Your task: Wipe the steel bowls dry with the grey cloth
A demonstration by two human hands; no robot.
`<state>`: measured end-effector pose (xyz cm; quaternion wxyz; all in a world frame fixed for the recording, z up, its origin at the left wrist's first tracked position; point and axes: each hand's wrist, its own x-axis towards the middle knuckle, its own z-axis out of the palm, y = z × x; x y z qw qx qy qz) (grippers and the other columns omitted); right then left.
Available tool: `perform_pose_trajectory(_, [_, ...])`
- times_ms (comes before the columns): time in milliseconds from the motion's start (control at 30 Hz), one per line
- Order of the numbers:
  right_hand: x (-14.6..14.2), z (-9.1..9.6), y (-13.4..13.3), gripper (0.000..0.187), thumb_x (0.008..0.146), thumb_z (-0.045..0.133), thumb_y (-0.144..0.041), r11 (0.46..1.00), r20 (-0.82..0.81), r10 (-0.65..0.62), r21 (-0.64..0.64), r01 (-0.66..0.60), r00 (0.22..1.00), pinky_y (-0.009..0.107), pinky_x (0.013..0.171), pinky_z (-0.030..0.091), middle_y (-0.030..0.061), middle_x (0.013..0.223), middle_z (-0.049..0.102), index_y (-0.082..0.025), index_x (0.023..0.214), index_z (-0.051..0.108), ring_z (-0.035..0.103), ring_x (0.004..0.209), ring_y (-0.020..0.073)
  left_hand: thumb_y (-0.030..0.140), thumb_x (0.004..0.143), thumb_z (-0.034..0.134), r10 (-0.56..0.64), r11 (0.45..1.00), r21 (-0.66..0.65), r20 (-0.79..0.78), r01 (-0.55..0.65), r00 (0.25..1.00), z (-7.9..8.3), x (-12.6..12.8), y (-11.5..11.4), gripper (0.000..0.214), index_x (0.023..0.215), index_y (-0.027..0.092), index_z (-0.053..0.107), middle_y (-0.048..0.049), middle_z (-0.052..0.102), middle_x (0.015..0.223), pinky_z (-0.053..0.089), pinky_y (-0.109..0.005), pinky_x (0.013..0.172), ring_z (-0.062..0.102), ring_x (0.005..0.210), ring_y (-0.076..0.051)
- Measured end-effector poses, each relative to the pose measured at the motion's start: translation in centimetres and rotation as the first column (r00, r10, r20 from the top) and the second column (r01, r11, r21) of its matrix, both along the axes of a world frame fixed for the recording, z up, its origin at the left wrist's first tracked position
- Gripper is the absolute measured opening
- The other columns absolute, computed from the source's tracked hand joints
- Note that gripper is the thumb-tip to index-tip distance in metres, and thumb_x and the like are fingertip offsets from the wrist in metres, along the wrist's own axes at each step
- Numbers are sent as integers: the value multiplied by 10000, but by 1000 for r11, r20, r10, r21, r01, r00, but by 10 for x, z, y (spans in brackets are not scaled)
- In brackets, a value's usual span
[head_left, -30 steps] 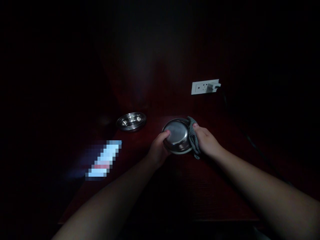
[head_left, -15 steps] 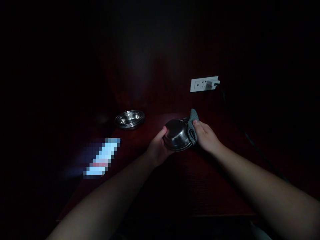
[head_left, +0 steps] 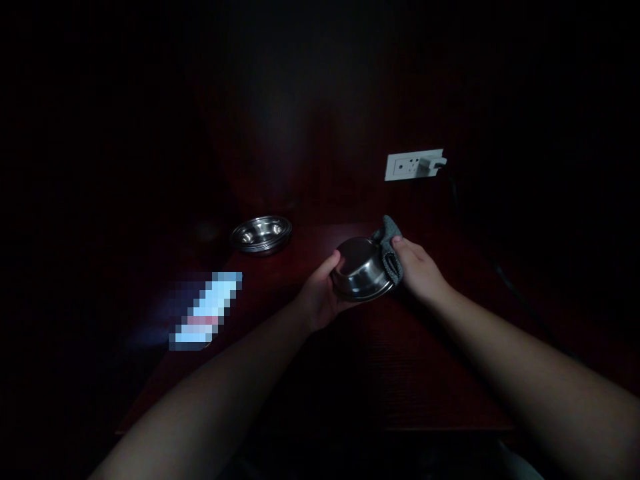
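Observation:
A shiny metal bowl [head_left: 361, 268] is held above the table, tilted with its underside toward me. My left hand [head_left: 323, 297] grips its left side, thumb on the outer wall and fingers underneath. On the bowl's right edge, my right hand [head_left: 417, 268] presses a folded grey-green cloth [head_left: 392, 250] around the rim, thumb on top; its other fingers are hidden behind the cloth and bowl. Farther back on the left, a stack of similar metal bowls [head_left: 262, 235] stands upright on the table.
The dark red wooden table [head_left: 280, 280] has its front edge near me. A lit, pixelated screen [head_left: 207, 312] lies at the left. On the back wall is a white socket plate [head_left: 403, 165] with a plug in it; a dark cable [head_left: 515, 290] runs down the right. The surroundings are very dark.
The bowl, cloth and both hands have shifted slightly right in the view, and the view itself has moved a little. Both grips look the same.

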<state>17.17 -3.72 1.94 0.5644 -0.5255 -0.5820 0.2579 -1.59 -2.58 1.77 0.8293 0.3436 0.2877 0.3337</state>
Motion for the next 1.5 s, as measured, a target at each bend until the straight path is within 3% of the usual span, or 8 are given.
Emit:
perform_pose_trajectory(400, [8, -11, 12, 460, 839, 431, -620, 986, 27, -21, -166, 25, 999, 340, 682, 451, 43, 691, 647, -218, 674, 582, 588, 702, 225, 372, 884, 567, 132, 988, 79, 40, -134, 990, 4, 0, -6, 362, 1138, 121, 631, -151, 649, 1195, 577, -361, 790, 650, 1004, -244])
perform_pose_trajectory(633, [8, -1, 9, 456, 853, 431, -581, 964, 115, -91, -241, 117, 989, 357, 664, 457, 74, 650, 655, -199, 670, 600, 612, 676, 244, 348, 864, 604, 136, 985, 96, 55, -141, 989, 1, -1, -4, 337, 1122, 132, 624, -143, 677, 1100, 575, -352, 773, 663, 953, -231])
perform_pose_trajectory(900, [4, -9, 9, 427, 905, 364, -551, 990, 75, 15, -143, -4, 997, 380, 819, 470, 75, 869, 675, -207, 812, 599, 612, 851, 234, 337, 853, 626, 187, 960, 210, 21, -188, 982, 2, -1, -3, 291, 1073, 146, 621, -103, 703, 957, 574, -346, 733, 674, 857, -206])
perform_pose_trajectory(1067, [4, -9, 6, 437, 906, 375, -602, 994, 88, 15, -107, -5, 996, 428, 899, 450, 59, 902, 646, -225, 855, 588, 600, 895, 241, 344, 846, 636, 181, 960, 214, 25, -182, 983, 1, 0, -3, 316, 1100, 157, 608, -112, 697, 1008, 577, -342, 739, 674, 894, -214])
perform_pose_trajectory(1267, [2, -9, 5, 449, 922, 388, -574, 993, 24, 116, -37, -115, 993, 448, 951, 444, 65, 1023, 673, -225, 1092, 614, 613, 993, 257, 353, 851, 625, 162, 970, 181, 16, -163, 987, 1, 0, -3, 346, 1130, 150, 602, -141, 679, 1108, 575, -416, 812, 660, 991, -256])
perform_pose_trajectory(1500, [0, -6, 4, 399, 925, 414, -495, 997, -8, 68, -33, -68, 998, 419, 897, 464, 55, 951, 701, -200, 1023, 663, 631, 908, 239, 363, 850, 623, 122, 973, 196, 3, -121, 992, 0, -2, -3, 357, 1140, 154, 606, -153, 668, 1146, 577, -396, 775, 653, 1008, -270])
